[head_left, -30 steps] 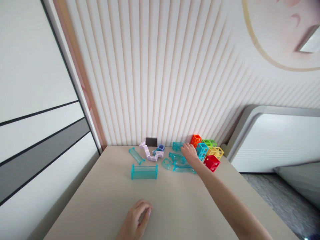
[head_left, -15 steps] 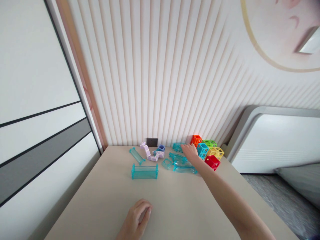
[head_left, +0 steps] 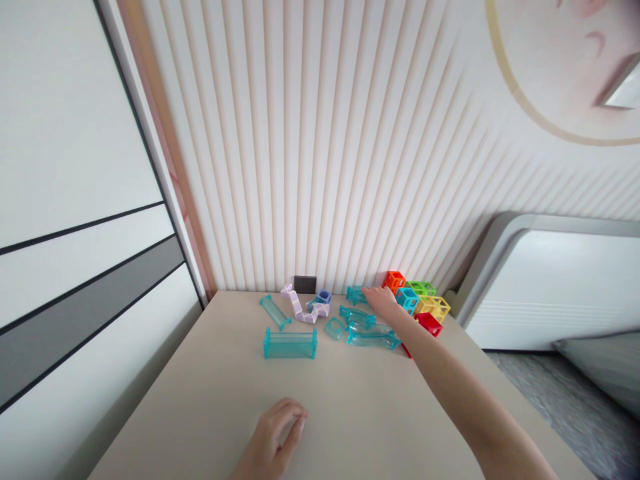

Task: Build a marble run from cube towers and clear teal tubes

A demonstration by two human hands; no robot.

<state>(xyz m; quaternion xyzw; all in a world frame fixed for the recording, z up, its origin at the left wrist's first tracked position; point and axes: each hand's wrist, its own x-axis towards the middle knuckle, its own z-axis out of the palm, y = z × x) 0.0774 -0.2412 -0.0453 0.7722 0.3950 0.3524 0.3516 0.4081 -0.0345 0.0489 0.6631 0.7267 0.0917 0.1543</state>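
My right hand (head_left: 382, 303) reaches to the back of the table, its fingers closed at the right end of a translucent teal plastic piece (head_left: 355, 295). Its fingertips are partly hidden by the hand itself. Just in front lie more curved teal pieces (head_left: 357, 316) and a small clear teal ring-like piece (head_left: 335, 327). My left hand (head_left: 278, 433) rests on the near part of the table, thumb and fingertips together, with nothing visible in it. Beyond it stands a straight teal trough-like piece (head_left: 290, 345).
A narrow teal piece (head_left: 275, 313), a folded lilac-and-white chain of blocks (head_left: 303, 313) and a blue ring piece (head_left: 325, 296) lie at back left. Open-sided cubes, such as an orange one (head_left: 394, 281) and a red one (head_left: 429, 324), cluster beside my right arm. A ribbed wall (head_left: 320, 167) bounds the table.
The view has shifted slightly. My right forearm sits a little differently, and a red edge now shows beside it. Both hands stay in nearly the same place.
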